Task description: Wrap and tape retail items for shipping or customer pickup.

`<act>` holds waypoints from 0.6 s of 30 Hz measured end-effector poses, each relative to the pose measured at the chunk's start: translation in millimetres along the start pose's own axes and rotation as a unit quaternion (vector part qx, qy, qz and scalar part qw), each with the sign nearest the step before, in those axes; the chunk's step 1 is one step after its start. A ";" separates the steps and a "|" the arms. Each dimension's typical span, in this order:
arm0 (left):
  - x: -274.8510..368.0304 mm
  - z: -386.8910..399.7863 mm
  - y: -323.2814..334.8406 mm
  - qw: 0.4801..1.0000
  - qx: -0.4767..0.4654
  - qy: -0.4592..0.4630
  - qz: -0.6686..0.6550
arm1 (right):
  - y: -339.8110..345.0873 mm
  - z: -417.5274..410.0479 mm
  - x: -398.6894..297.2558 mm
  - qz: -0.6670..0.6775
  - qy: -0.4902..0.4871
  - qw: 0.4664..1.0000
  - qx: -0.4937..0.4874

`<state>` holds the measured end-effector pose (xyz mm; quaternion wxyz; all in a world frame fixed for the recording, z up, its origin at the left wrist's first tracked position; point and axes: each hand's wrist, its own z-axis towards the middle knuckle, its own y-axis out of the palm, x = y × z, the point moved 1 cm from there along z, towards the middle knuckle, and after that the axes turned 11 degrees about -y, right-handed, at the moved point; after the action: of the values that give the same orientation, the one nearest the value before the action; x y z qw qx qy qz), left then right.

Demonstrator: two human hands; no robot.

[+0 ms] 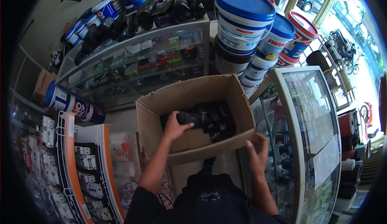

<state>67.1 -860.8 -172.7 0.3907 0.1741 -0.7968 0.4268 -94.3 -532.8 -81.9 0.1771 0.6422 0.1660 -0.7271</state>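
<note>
In front of me is an open cardboard box (208, 148) with worn upper edges. My left hand (174, 128) reaches inside it and holds a black plastic-wrapped bundle (189, 119), thumb on the near side. Several similar black bundles (219, 118) lie together in the right half of the box, and bare cardboard shows at its bottom left. My right hand (257, 154) is just outside the box's near right corner with thumb and fingers apart. Whether its fingertips touch the cardboard, I cannot tell.
More black bundles (169, 11) lie on a glass display case (130, 60) ahead. Stacked paint buckets (245, 21) stand beyond the box. A framed glass cabinet (297, 127) borders my right side; wire racks of packaged goods (90, 160) border my left. Fallen-looking buckets (74, 106) lie farther left.
</note>
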 end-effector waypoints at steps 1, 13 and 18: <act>-14.7 31.6 -2.6 0.997 -0.014 -0.039 0.061 | -7.5 5.2 -6.2 -0.023 -0.018 0.999 0.032; -176.3 145.4 147.7 0.895 -0.145 -0.227 0.355 | -127.9 41.2 -49.1 -0.628 -0.191 0.721 0.223; -256.0 167.7 159.3 0.890 -0.026 -0.309 0.335 | -127.0 52.1 -21.0 -0.641 -0.183 0.722 0.187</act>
<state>52.6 -920.4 -512.2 -0.0372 0.0094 -0.8991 0.4361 -197.3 -444.3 -53.0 -0.4274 0.2572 0.3630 -0.7870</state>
